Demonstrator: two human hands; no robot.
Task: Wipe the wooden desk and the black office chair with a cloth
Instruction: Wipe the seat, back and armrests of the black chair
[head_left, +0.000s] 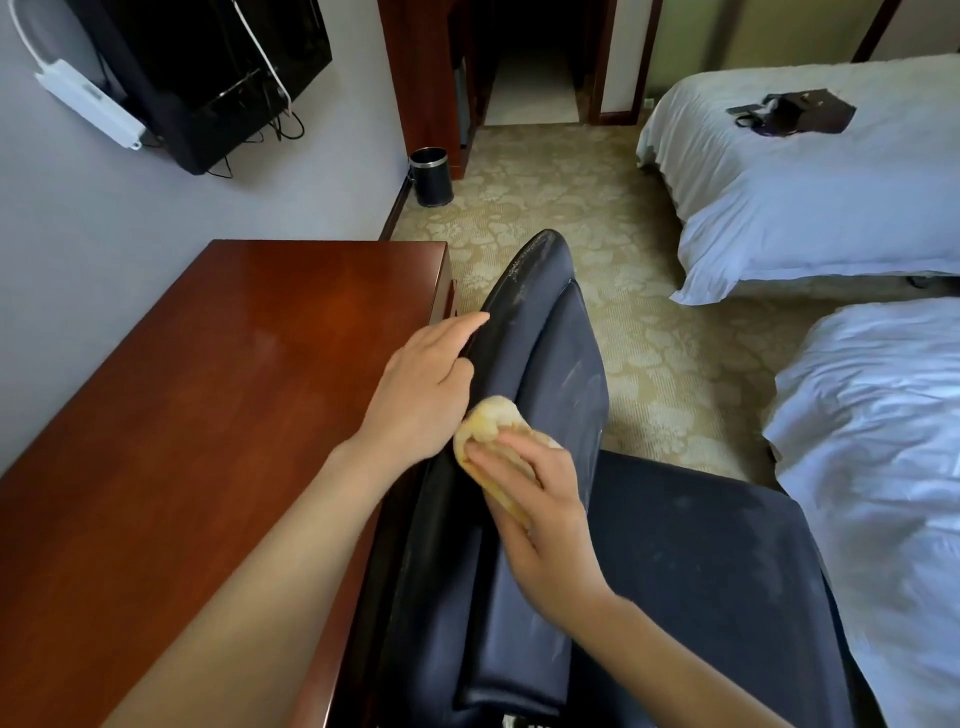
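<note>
Cloth (491, 431), bunched and grasped by the right hand (540, 514), presses on the backrest (550, 374) of the black office chair (701, 571), whose edge the left hand (421, 384) grips, beside the wooden desk (208, 389). Backrest's long axis runs away from the camera, seat facing the beds (805, 182); pale streaks suggest wiping is unfinished, the desk's state unclear.

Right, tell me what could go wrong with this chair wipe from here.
The chair may swivel or roll under the push; only the left hand gripping its backrest edge steadies it, and the desk edge is close. The cloth is bunched under the right hand, so the pale streaks on the backrest and seat may be smeared or missed.
</note>
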